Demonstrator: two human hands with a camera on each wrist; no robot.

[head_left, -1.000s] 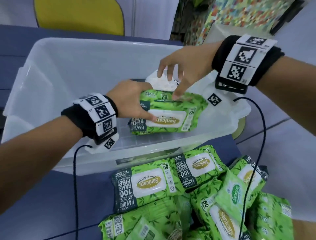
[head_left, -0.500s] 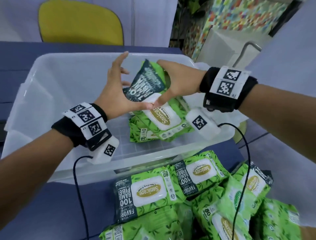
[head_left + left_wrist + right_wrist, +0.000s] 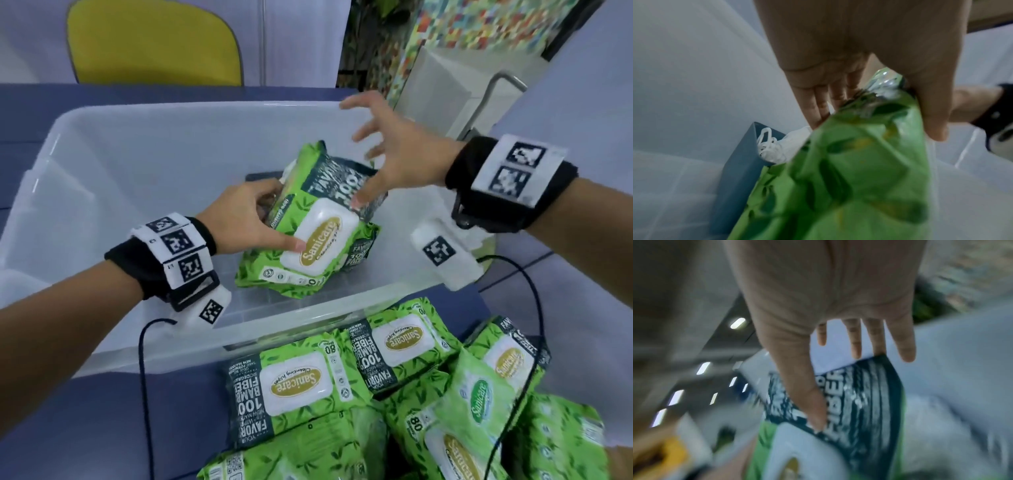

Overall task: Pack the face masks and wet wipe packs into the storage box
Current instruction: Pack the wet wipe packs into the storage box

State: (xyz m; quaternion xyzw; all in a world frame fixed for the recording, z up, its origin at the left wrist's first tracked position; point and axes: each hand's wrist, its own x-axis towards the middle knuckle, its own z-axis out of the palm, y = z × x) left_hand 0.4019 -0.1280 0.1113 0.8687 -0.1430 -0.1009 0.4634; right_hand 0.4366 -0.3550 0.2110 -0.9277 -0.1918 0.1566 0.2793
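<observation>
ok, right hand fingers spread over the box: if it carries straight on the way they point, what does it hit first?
Probably the far wall of the storage box. The right hand points away from the person over the tilted wet wipe pack, thumb touching it. Depth is unclear; it may clear the rim.

Half a second earlier the wet wipe pack [image 3: 318,219] stood nearly upright between both hands above the storage box [image 3: 113,161]. It had since tipped down, tilted with its lower end on the pack already lying in the box. The left hand [image 3: 246,219], then spread flat against the pack's side, now gripped its edge, thumb on the white lid. The right hand [image 3: 394,150] had let go of its hold; only its thumb touched the dark end panel.
</observation>
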